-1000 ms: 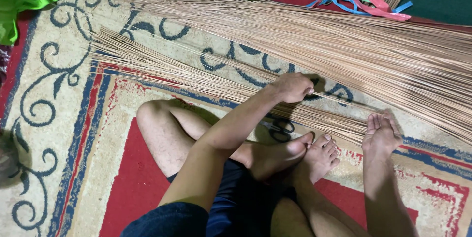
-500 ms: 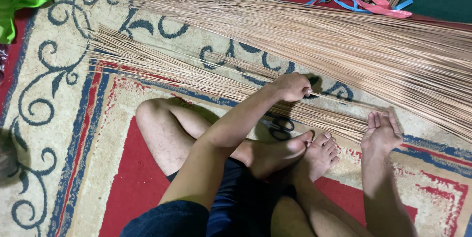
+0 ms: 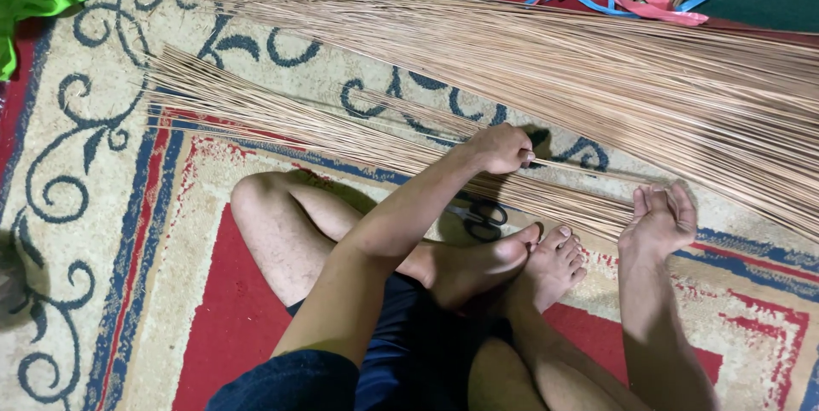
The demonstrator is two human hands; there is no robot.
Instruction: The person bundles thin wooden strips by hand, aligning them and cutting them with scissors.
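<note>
Little has moved: left hand (image 3: 502, 148) stays closed, pinching a few sticks (image 3: 589, 174) over the near bundle (image 3: 341, 134) mid-rug (image 3: 51, 206); right hand (image 3: 661, 219) remains spread, palm up, at the bundle's end. Scissors (image 3: 482, 217) lie beside the feet.

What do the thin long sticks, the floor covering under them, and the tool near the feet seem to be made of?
Sticks: probably dried plant ribs or stems; pale tan, matte, very thin, straight, slightly splayed at the ends.
Carpet: seems woven textile; soft, matte, with a cream, blue and red pattern.
Scissors: dark handles, perhaps plastic; blades mostly hidden under the sticks, so the metal cannot be confirmed.
</note>
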